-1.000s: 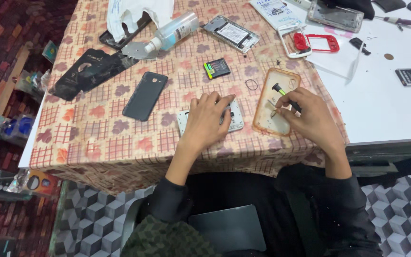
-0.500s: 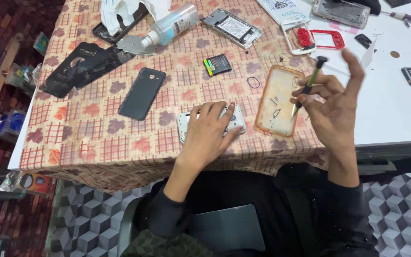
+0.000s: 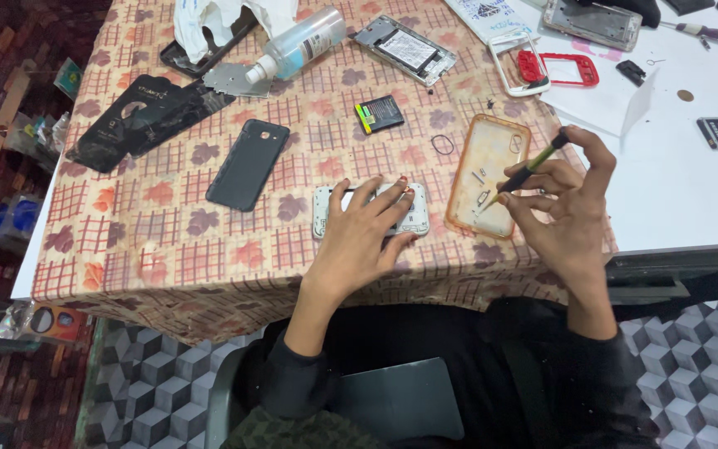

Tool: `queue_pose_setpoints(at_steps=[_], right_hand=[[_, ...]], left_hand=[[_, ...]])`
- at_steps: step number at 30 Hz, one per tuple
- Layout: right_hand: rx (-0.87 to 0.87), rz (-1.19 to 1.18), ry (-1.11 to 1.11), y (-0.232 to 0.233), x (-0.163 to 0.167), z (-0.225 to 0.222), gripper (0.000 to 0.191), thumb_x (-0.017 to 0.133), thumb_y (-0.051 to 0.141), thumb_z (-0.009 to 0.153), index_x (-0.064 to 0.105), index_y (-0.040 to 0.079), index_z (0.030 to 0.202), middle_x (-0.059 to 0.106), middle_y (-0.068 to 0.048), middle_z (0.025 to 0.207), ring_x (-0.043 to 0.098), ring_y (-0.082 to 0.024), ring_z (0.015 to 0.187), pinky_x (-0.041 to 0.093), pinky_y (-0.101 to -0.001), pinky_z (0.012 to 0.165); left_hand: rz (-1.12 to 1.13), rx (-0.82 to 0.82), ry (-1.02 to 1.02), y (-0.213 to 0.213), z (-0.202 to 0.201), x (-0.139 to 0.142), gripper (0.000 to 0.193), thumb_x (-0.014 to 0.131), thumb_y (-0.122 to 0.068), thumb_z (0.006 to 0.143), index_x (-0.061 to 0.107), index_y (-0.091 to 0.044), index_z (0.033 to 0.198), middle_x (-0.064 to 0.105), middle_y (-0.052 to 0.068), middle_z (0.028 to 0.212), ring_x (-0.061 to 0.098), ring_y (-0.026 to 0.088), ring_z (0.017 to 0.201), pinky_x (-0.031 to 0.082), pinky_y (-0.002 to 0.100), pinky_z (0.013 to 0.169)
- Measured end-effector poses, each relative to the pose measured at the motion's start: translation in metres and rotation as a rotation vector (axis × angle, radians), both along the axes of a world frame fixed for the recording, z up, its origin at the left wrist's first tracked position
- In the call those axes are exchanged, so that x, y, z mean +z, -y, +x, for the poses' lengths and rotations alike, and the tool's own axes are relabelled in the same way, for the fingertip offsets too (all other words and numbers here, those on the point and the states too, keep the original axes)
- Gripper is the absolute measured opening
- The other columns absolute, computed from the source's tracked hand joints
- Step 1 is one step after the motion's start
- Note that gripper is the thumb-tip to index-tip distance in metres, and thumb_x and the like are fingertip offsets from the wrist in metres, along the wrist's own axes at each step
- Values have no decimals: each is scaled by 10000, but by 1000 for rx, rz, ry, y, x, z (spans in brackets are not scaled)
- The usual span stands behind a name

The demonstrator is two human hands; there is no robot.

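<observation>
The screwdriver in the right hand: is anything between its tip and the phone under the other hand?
Nothing visible. The screwdriver tip hangs over the clear orange case, beside the phone frame that the left hand presses down.

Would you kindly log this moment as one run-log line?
left hand: pressing white opened phone frame | right hand: holding green-handled screwdriver | beside: clear orange phone case

L hand flat on opened phone, R hand pinching screwdriver over clear case.
</observation>
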State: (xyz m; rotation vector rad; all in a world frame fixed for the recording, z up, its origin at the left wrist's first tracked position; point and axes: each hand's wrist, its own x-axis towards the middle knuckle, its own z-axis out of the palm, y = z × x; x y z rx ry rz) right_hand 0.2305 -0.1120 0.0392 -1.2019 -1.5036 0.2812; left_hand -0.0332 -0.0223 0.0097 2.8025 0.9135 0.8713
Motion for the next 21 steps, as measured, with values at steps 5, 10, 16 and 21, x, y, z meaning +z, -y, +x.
queue_pose_setpoints(at_steps=[5, 10, 16, 21], right_hand=[[10, 129, -107, -6, -24, -11, 836, 657, -178, 1031, 109, 162, 1563, 633, -227, 1226, 724, -251, 1105, 655, -326, 937], [29, 178, -101, -6, -34, -14, 833, 637, -171, 1032, 100, 185, 1560, 627, -220, 1239, 713, -247, 1111, 641, -305, 931], [30, 148, -87, -10, -39, -13, 834, 643, -184, 1001, 120, 174, 1543, 618, -218, 1219, 722, -246, 1093, 652, -314, 893], [0, 168, -57, -11, -41, -13, 836, 647, -191, 997, 123, 177, 1535, 616, -221, 1227, 719, -243, 1099, 653, -315, 901]], left_hand=[[28, 60, 32, 7, 2, 2, 526, 671, -400, 886, 660, -143, 1345, 577, 181, 1447, 457, 404, 1378, 253, 594, 1170], [-36, 47, 63, 6, 2, 1, 527, 667, -415, 905, 662, -136, 1352, 584, 157, 1440, 483, 371, 1367, 268, 572, 1201], [-13, 30, 75, 5, 2, -1, 543, 671, -424, 890, 664, -132, 1348, 585, 146, 1430, 481, 367, 1349, 266, 580, 1182], [-12, 27, 74, 4, 1, -2, 528, 669, -425, 900, 671, -139, 1343, 588, 143, 1431, 481, 364, 1351, 262, 573, 1187]])
